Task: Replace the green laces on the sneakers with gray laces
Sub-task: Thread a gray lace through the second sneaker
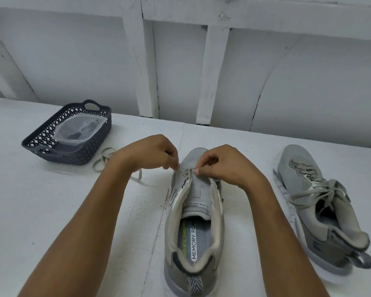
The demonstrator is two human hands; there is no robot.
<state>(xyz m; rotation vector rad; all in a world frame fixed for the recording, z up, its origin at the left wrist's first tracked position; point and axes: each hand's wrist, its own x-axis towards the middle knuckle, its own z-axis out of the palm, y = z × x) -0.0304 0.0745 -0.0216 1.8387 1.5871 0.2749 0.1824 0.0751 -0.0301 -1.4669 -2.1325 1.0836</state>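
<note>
Pinching at the front eyelets of the gray sneaker (194, 211), left hand (150, 153) and right hand (227, 166) either side, fingertips closed on its flaps. Lying lengthwise, toe away. Loose lace (103, 157) off left, nearer the left hand.

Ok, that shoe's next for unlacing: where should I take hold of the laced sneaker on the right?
Grip the laced sneaker at its heel collar, coming from the near side: the heel points toward you and its open, padded rim gives fingers an edge to hook.
</note>
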